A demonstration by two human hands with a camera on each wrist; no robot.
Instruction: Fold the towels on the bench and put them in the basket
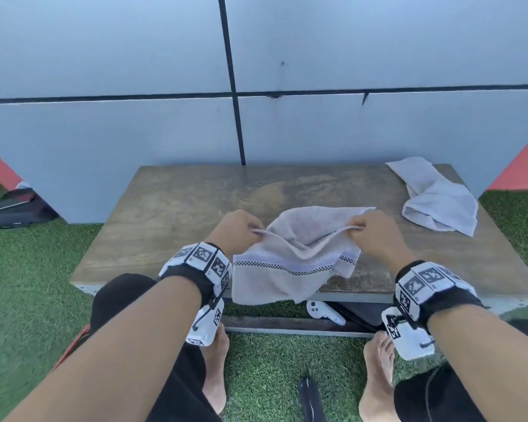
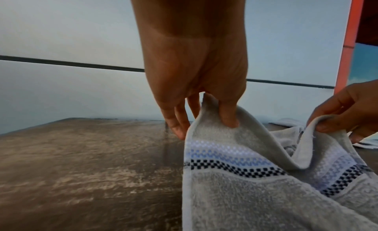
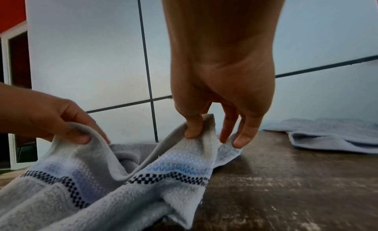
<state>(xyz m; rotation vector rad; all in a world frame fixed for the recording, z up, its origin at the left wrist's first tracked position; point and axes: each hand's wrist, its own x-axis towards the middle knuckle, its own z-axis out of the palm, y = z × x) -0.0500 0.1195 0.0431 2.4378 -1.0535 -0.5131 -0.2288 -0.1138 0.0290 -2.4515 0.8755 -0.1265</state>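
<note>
A grey towel (image 1: 290,266) with a blue and black checked band hangs over the near edge of the wooden bench (image 1: 171,214). My left hand (image 1: 241,229) pinches its left corner between thumb and fingers (image 2: 229,119). My right hand (image 1: 369,233) pinches the right corner, thumb (image 3: 193,131) on the cloth. The hem sags between the two hands. The same towel (image 2: 255,186) (image 3: 114,182) fills the wrist views. A second, crumpled pale towel (image 1: 436,199) (image 3: 331,135) lies at the bench's far right. No basket is in view.
A pale panelled wall (image 1: 134,132) stands right behind the bench. Green artificial turf (image 1: 28,284) surrounds it. A white controller (image 1: 323,312) lies under the bench near my bare feet (image 1: 217,370). A dark case (image 1: 16,208) sits at the far left.
</note>
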